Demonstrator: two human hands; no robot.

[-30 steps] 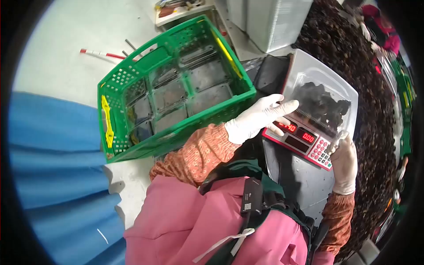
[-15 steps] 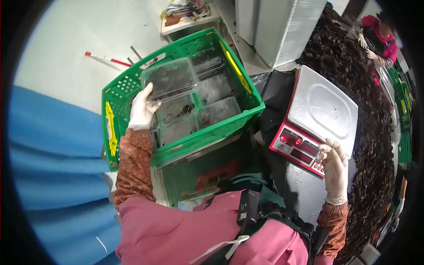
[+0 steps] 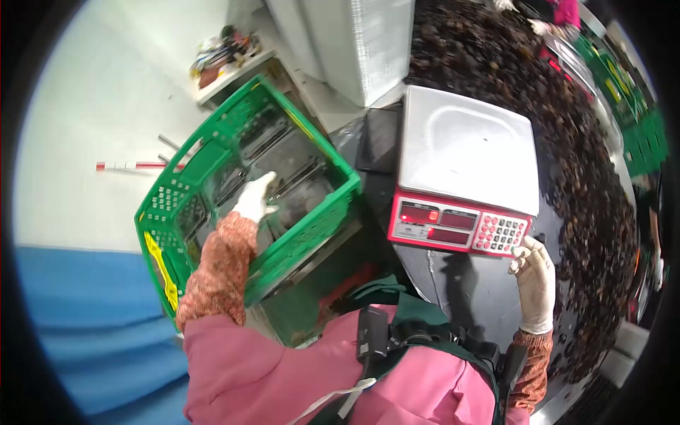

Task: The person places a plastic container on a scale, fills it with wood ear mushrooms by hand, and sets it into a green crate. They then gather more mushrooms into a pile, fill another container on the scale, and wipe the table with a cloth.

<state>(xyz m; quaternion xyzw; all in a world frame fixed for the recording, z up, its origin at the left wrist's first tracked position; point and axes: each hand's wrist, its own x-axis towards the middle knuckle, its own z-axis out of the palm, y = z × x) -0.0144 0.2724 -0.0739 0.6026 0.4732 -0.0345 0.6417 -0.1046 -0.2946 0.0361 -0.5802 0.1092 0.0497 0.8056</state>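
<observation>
Head view. The left hand point(image 3: 255, 198), gloved, reaches down into the green crate point(image 3: 185, 185), fingers spread and flat on the clear trays point(image 3: 301, 170) stacked inside. Whether it grips a tray or only presses on it cannot be told, since the palm hides the contact. The crate sits tilted toward the person, its near wall low, so that its inside faces the reaching arm. Yellow handles point(image 3: 161, 273) mark its ends.

The right hand point(image 3: 535, 280), also gloved, rests loosely curled and holding nothing, just beside the keypad corner of the scale point(image 3: 464, 142). It lies near the keys point(image 3: 499, 234), within reach of them. The steel pan of the scale is bare and the red display panel faces the person, so it can be read from the working side. A heap of dark produce point(image 3: 581, 149) runs along the far and right side of the scale, touching its edge and close to the pan. A white box point(image 3: 354, 42) stands behind crate and scale. A red-and-white rod point(image 3: 134, 166) lies on the pale floor, well apart from the crate.
</observation>
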